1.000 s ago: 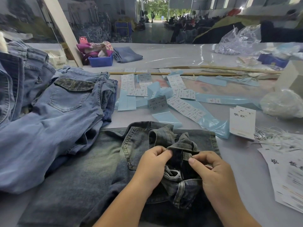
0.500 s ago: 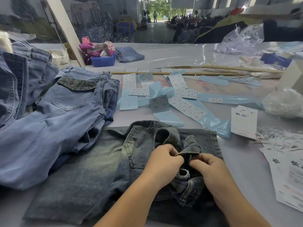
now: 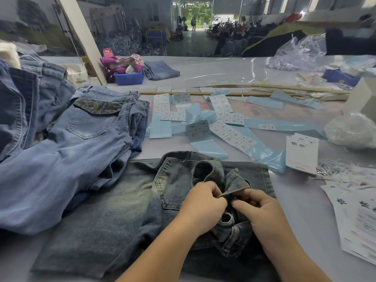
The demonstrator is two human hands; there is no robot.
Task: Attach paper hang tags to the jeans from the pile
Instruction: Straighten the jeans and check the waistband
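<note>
Moved since 1 s ago: both hands sit closer together on the waistband fold; raised denim flap betw. them looks lower & tighter; camera tipped up a bit, more of the far hall shows
Left hand (image 3: 203,204): fingers curled, pinching a fold of the dark jeans' waistband at its right edge; knuckles up
Right hand (image 3: 262,210): fingers curled, thumb & fingertips pinching the same fold from the other side; almost touching left hand
Dark jeans (image 3: 114,216): grey-blue, faded, flat on table edge nearest the person; waistband bunched up under both hands; back pocket just left of left hand
Pile of jeans (image 3: 67,143): lighter blue, stacked to the left; top pair's back pocket w/ dark flap faces up; overlaps the dark pair's left side
Hang tags (image 3: 302,154): white stack w/ black characters, right of the dark jeans, apart from both hands; more white tags (image 3: 358,220) fanned at right edge
Tag strings (image 3: 341,169): white, tangled, betw. the two tag lots
Label strips (image 3: 230,133): white size stickers on pale blue backing, scattered beyond the dark jeans
Blue bin (image 3: 129,78): far side of table; pink fabric heaped in it
Clear plastic bag (image 3: 299,53): far right, crumpled
</note>
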